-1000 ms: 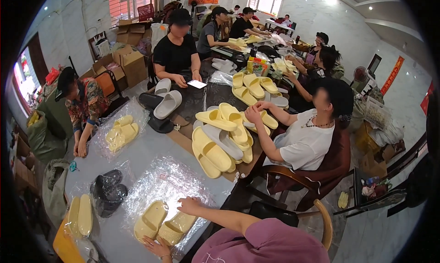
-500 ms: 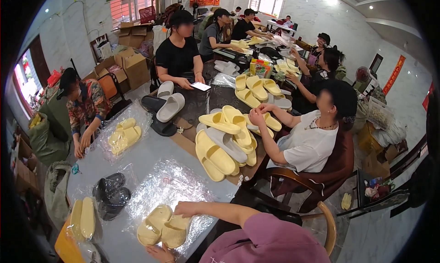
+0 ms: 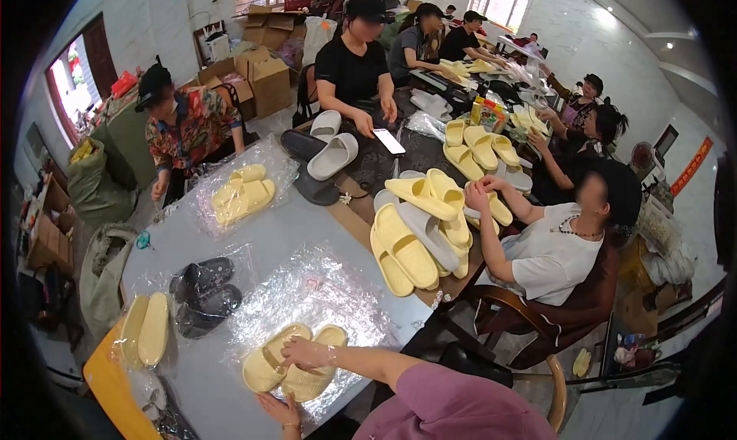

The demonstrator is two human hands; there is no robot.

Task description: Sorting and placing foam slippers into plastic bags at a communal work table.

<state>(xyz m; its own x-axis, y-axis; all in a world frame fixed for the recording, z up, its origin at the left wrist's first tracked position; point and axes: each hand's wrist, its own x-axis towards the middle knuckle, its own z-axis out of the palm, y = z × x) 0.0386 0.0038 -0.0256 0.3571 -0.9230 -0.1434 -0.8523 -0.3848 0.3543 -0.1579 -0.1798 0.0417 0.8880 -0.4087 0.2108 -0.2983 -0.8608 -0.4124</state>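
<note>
A pair of pale yellow slippers [image 3: 311,382] lies side by side on a clear plastic bag [image 3: 322,286] at the near part of the grey table. My right hand [image 3: 305,354] reaches in from the right and rests over the slippers, fingers apart, near where the two meet. At their near edge is my left hand [image 3: 279,411], its fingers stretched out against the heel-side slipper edge. To the left, black slippers [image 3: 203,298] sit in clear plastic, beside another yellow pair [image 3: 144,330] standing close together in clear wrapping.
A heap of yellow and grey slippers [image 3: 418,225] stands on the table's right. Bagged yellow slippers [image 3: 244,194] lie farther left. Co-workers sit around; one in white [image 3: 560,248] is at the right, another holds a phone [image 3: 389,141]. A wooden chair arm [image 3: 558,394] stands near my right.
The view has shifted, so the scene sits farther right and lower. My right hand has moved from the slippers' far end onto them. The far-left co-worker's hands have moved apart.
</note>
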